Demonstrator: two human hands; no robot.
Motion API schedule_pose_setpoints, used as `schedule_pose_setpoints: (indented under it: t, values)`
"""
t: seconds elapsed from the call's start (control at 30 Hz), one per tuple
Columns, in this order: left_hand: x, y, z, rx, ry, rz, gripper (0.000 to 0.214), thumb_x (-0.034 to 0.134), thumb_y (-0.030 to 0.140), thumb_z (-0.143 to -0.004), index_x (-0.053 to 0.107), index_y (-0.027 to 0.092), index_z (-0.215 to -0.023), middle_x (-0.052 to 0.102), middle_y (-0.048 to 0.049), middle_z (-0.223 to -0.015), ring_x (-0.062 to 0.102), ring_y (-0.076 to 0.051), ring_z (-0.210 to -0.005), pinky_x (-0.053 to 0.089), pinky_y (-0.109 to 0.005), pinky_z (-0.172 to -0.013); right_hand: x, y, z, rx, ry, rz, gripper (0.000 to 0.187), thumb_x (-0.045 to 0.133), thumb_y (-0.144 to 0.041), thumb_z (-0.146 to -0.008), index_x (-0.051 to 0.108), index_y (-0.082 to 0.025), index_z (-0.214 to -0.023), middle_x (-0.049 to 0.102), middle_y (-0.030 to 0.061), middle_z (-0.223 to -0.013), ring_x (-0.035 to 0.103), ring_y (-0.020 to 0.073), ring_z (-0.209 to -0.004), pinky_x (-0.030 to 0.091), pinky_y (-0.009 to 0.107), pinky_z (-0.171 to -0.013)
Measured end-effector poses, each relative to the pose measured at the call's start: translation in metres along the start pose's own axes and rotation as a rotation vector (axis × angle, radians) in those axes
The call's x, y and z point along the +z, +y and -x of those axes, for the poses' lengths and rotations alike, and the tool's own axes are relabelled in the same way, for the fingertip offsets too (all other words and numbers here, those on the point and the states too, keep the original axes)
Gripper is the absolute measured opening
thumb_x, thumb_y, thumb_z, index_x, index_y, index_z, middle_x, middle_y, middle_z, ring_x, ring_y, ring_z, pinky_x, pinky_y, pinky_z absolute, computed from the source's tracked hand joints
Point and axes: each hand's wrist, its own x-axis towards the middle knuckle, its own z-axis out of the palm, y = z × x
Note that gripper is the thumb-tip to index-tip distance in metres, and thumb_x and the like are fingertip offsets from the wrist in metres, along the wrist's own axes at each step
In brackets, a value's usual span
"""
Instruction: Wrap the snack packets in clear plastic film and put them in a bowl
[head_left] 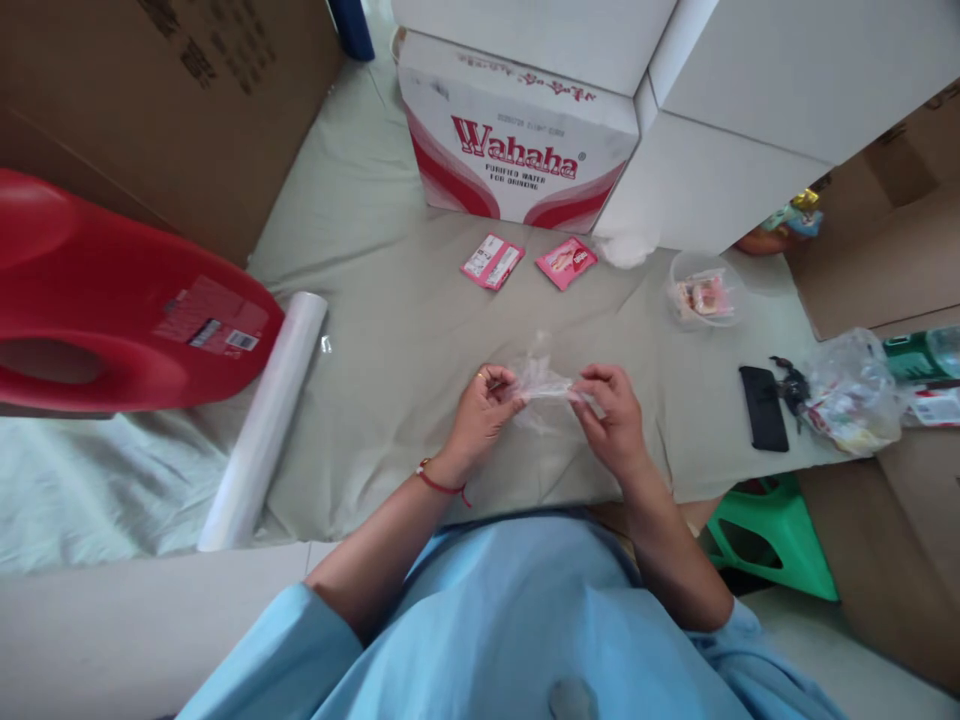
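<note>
Blue shirt (517,610) nearest; my left hand (482,415) and right hand (615,415) pinch clear plastic (546,388) short of Wahaha carton (517,140); even tension seems best.

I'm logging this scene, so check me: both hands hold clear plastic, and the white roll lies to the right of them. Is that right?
Not quite: the left hand and right hand do hold clear plastic, but the head view shows the white roll left of them, beside the red bottle.

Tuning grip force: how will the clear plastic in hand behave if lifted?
The clear plastic is likely floppy: it bunches between the left hand and right hand. It looks thin and see-through, so probably light and perhaps easily torn.
</note>
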Motion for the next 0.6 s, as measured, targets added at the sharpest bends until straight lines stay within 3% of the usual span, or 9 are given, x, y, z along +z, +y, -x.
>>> schedule_pose_setpoints:
  t: [0.07, 0.17, 0.33, 0.43, 0.6]
  values:
    - [-0.006, 0.005, 0.005, -0.060, -0.057, 0.052, 0.054, 0.099, 0.035, -0.059, 0.064, 0.021, -0.098, 0.064, 0.0003, -0.098, 0.059, -0.013, -0.088, 0.047, -0.025, -0.080, 0.003, 0.006, 0.001, 0.145, 0.060, -0.124, 0.019, 0.065, -0.039, -0.100, 0.073, -0.024, -0.093, 0.064, 0.0076, -0.104, 0.063, 0.0209, -0.096, 0.055, 0.036, -0.083]
    - [-0.014, 0.009, 0.009, -0.112, -0.097, 0.088, 0.048, 0.099, 0.043, -0.064, 0.065, 0.019, -0.088, 0.062, 0.0018, -0.085, 0.056, -0.010, -0.076, 0.045, -0.023, -0.071, -0.001, 0.016, 0.007, 0.385, 0.077, -0.331, 0.027, 0.068, -0.047, -0.097, 0.069, -0.023, -0.086, 0.061, 0.0017, -0.085, 0.057, 0.0157, -0.075, 0.048, 0.029, -0.068]
    - [-0.023, 0.007, 0.004, -0.079, 0.036, 0.118, 0.044, 0.097, 0.043, -0.067, 0.062, 0.020, -0.081, 0.059, 0.0047, -0.075, 0.054, -0.009, -0.067, 0.044, -0.022, -0.064, -0.005, 0.042, 0.024, 0.707, 0.193, -0.625, 0.036, 0.074, -0.057, -0.087, 0.063, -0.023, -0.084, 0.053, -0.0052, -0.066, 0.047, 0.0124, -0.057, 0.039, 0.025, -0.055]
    - [-0.031, 0.006, 0.000, -0.018, 0.154, 0.077, 0.043, 0.096, 0.041, -0.066, 0.061, 0.021, -0.082, 0.061, 0.0048, -0.078, 0.058, -0.009, -0.070, 0.048, -0.023, -0.068, -0.009, 0.055, 0.037, 0.797, 0.238, -0.596, 0.039, 0.076, -0.059, -0.084, 0.062, -0.023, -0.082, 0.052, -0.0056, -0.063, 0.045, 0.0129, -0.055, 0.037, 0.026, -0.051]
    - [-0.047, 0.006, 0.006, -0.037, 0.215, -0.112, 0.040, 0.091, 0.038, -0.070, 0.060, 0.021, -0.088, 0.061, 0.0041, -0.083, 0.058, -0.009, -0.072, 0.048, -0.023, -0.068, -0.015, 0.055, 0.053, 0.781, 0.086, -0.442, 0.040, 0.069, -0.061, -0.089, 0.063, -0.022, -0.081, 0.057, -0.0042, -0.060, 0.051, 0.0146, -0.054, 0.041, 0.028, -0.055]
